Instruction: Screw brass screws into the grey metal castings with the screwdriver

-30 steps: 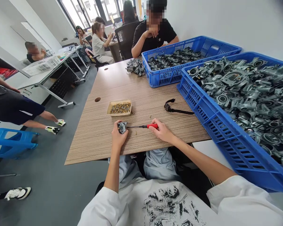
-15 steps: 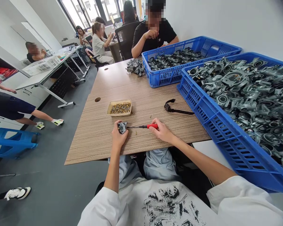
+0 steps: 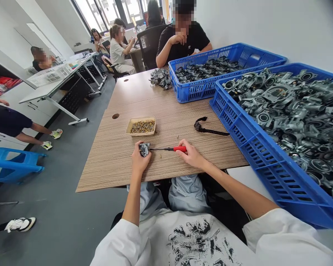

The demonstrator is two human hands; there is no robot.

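While held, screwdriver (image 3: 169, 149) points leftward.

My left hand (image 3: 139, 161) grips a metal part (image 3: 144, 149) near the table's (image 3: 113, 162) front edge; my right hand (image 3: 192, 155) drives a red-handled screwdriver (image 3: 170, 149) into it.

Both bare forearms reach forward, elbows bent. The left hand (image 3: 140, 160) is curled closed, its wrist straight. The right hand (image 3: 191, 155) angles inward toward the left, fingers apparently pinched together, though their tips are hard to see.
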